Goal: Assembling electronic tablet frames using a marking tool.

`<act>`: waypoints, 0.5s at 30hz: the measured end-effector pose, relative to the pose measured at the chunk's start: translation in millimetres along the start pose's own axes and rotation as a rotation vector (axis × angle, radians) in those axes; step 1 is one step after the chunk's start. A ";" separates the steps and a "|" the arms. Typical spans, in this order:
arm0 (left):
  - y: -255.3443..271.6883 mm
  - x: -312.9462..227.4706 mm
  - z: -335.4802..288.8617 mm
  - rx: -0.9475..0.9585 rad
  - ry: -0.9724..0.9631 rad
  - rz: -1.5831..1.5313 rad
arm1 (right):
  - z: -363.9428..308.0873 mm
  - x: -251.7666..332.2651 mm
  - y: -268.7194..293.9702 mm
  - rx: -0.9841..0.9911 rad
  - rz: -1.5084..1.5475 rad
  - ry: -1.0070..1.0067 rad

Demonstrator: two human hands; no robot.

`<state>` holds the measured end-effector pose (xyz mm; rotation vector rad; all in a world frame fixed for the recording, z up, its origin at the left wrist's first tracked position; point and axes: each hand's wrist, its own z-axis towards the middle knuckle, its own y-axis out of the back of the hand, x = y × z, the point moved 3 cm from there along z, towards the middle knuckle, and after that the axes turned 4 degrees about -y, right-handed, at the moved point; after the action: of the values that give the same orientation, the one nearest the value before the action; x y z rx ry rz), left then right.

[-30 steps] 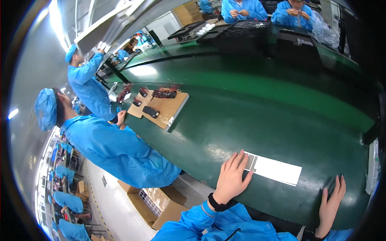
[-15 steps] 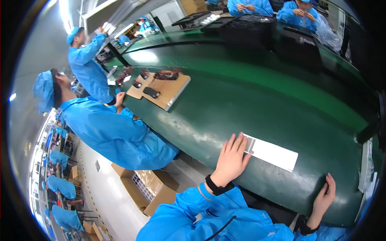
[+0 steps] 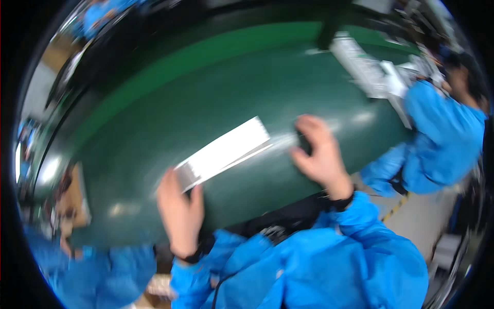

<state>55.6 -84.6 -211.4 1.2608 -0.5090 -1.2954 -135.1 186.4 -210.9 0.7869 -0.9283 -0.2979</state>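
A long, flat white strip (image 3: 226, 148) with a grey patch at its left end lies slanted on the green tabletop (image 3: 247, 206). A thin pale line runs along its near side; blur hides whether that is an edge or a second layer. My left hand (image 3: 180, 213) is at the grey end, fingertips by the corner and thumb apart on the near side, not closed around it. Beyond the strip's right end, my right hand (image 3: 323, 154) hovers over or rests on the table, which one I cannot tell. Its fingers curve apart from the thumb, with nothing between them.
At the back right lie white packages (image 3: 363, 69) beside a dark post (image 3: 333, 28). A person in blue (image 3: 437, 139) sits to the right, another blue sleeve (image 3: 103, 273) shows at lower left. A brown board (image 3: 76, 198) with small dark items is at the left.
The view has swung right, bringing in the right-hand co-worker and packages. My right hand has come up from the table's near edge towards the strip. My left hand stays by the grey end.
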 end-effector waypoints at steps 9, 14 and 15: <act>22.9 -2.2 10.6 0.055 -0.103 -0.079 | -6.2 1.9 -8.2 -0.085 0.137 0.028; 21.8 0.8 14.6 0.116 -0.007 -0.147 | -1.2 5.0 -3.7 -0.086 0.217 0.027; 22.0 0.4 15.2 0.115 -0.006 -0.143 | -0.5 4.7 -4.0 -0.086 0.221 0.028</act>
<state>51.8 -95.6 -187.3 1.4106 -0.5109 -1.4062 -131.6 181.3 -211.1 0.6022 -0.9604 -0.1320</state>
